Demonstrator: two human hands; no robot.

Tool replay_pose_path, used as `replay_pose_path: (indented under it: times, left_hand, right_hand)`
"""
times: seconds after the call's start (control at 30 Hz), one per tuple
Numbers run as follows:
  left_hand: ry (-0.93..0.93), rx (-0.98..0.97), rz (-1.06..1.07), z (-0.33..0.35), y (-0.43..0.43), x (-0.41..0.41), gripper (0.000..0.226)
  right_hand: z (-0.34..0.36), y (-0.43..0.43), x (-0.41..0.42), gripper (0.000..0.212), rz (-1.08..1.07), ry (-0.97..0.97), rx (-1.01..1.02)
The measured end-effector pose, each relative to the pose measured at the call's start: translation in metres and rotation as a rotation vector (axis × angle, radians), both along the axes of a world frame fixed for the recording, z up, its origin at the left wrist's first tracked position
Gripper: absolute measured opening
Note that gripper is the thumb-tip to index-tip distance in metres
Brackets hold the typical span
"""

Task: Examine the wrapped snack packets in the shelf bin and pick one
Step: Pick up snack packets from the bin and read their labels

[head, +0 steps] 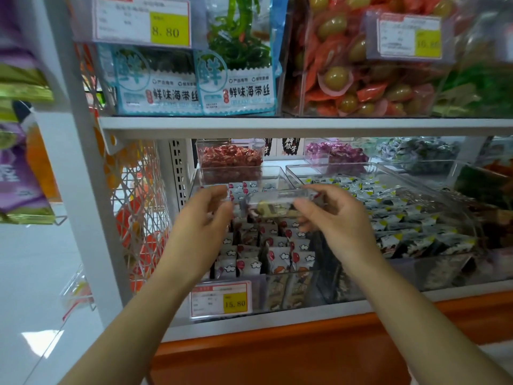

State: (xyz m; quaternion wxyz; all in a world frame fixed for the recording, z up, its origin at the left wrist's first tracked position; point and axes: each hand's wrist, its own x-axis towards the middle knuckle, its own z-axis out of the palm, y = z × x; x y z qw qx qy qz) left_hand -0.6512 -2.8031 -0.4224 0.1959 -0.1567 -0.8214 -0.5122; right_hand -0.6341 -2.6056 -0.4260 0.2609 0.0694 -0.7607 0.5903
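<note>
Packet (273, 204) up above bin (311, 290), long axis running 9-to-3. Right hand (336, 218) pinching its 3 o'clock end. Left hand (205, 215) loosely curled, holding nothing, just off 9 o'clock end, probably the end to take next.

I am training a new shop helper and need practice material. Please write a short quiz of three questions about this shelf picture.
1. The lowest price tag reads: A) 8.80 B) 15.80 C) 10.80
2. True or false: the right hand pinches a clear-wrapped snack packet.
3. Fill in: the white packets beneath the held one show clouds and red ____.
Key: 1 B; 2 true; 3 balloons.
</note>
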Motion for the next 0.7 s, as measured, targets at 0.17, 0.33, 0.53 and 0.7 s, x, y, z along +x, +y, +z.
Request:
replay_pose_path:
  times: [0.17,0.33,0.53,0.7]
  left_hand:
    - [-0.046,-0.587,0.033,0.0,0.019,-0.052,0.021]
    - [-0.211,-1.134,-0.003,-0.019,0.031,-0.09,0.054]
    - [-0.277,-1.129,-0.043,-0.017,0.031,-0.09,0.05]
    - [-0.205,-0.917,-0.101,-0.012,0.024,-0.07,0.032]
  right_hand:
    - [0.007,0.002,-0.014,0.021,-0.141,0.024,0.04]
    - [0.01,-0.001,-0.025,0.021,-0.184,0.035,0.133]
    - [0.016,-0.003,-0.041,0.023,-0.172,0.071,0.233]
    - [0.026,-0.013,-0.074,0.024,-0.119,0.047,0.371]
